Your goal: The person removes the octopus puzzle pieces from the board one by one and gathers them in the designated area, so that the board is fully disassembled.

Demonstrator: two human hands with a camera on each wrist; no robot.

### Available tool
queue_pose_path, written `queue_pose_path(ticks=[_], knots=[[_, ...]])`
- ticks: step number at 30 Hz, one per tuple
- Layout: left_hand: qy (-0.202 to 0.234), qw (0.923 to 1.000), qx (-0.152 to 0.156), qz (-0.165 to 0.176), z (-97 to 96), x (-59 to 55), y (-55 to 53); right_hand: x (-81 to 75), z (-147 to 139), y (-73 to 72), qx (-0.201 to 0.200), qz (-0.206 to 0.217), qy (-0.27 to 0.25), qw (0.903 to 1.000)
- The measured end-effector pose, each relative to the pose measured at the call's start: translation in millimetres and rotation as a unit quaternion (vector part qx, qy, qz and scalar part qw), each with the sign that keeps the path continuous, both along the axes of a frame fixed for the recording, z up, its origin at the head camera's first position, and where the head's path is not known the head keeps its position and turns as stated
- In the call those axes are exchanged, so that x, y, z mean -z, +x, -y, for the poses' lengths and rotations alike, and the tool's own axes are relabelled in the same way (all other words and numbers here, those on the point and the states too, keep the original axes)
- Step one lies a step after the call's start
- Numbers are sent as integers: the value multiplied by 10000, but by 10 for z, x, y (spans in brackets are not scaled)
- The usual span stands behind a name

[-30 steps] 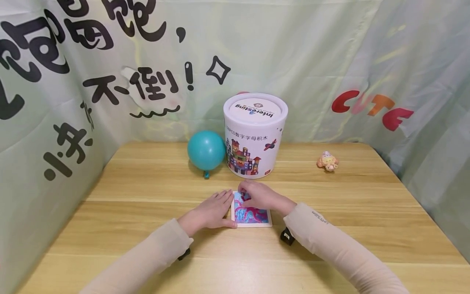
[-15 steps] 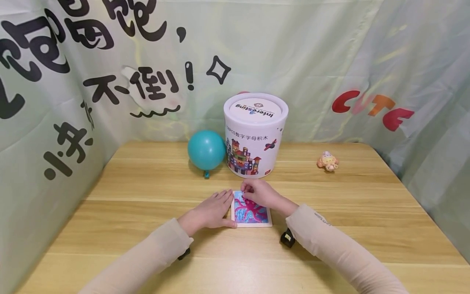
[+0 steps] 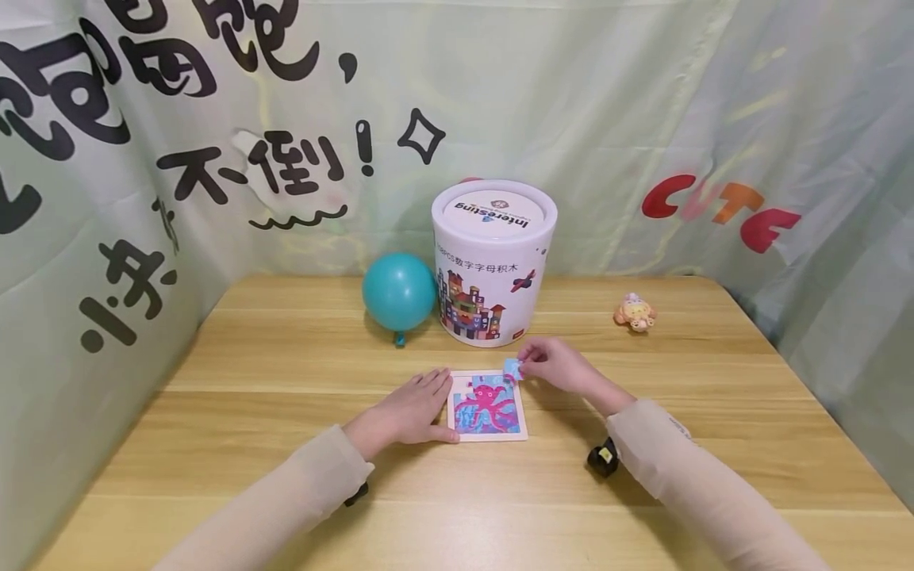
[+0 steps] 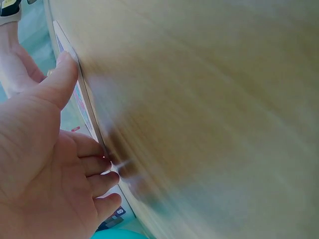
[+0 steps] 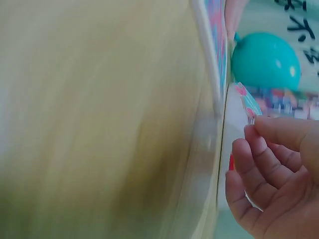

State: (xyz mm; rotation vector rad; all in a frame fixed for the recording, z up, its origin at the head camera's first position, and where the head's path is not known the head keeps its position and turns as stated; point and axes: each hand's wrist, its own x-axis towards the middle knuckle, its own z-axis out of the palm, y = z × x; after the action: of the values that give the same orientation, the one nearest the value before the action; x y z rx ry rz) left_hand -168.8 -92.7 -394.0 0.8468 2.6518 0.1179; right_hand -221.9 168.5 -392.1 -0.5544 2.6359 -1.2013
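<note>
A jigsaw puzzle (image 3: 488, 412) with a pink octopus on blue lies flat in a pale square frame on the table. Bare backing shows at its upper left corner. My left hand (image 3: 417, 408) rests along the frame's left edge, fingers extended and thumb at the lower corner. Just off the upper right corner, my right hand (image 3: 560, 366) pinches a small blue and pink puzzle piece (image 3: 512, 369) between thumb and fingertips. The right wrist view shows this puzzle piece (image 5: 250, 103) raised and tilted, clear of the tabletop.
Behind the puzzle stands a white lidded bucket (image 3: 493, 266), with a teal balloon (image 3: 399, 292) beside it on the left. A small orange figurine (image 3: 635, 313) sits at the back right. A printed curtain (image 3: 585, 119) hangs behind the wooden table (image 3: 286, 349).
My right hand has moved right from the puzzle's upper left area, carrying the puzzle piece, and the bare corner now shows. My left hand stays on the frame.
</note>
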Motion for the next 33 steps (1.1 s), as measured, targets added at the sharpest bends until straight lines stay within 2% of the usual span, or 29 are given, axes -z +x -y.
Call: queue_pose_path(ticks=[6, 12, 23, 33], knots=[[4, 10000, -22, 10, 17, -7, 9, 36, -302, -89, 26, -90, 115, 9999], [38, 10000, -23, 14, 23, -5, 16, 52, -451, -129, 10, -147, 319, 9994], [-26, 10000, -23, 10, 11, -2, 12, 101, -541, -156, 18, -71, 561, 9984], [119, 9999, 46, -86, 14, 19, 6, 58, -512, -120, 200, 157, 633, 9977]])
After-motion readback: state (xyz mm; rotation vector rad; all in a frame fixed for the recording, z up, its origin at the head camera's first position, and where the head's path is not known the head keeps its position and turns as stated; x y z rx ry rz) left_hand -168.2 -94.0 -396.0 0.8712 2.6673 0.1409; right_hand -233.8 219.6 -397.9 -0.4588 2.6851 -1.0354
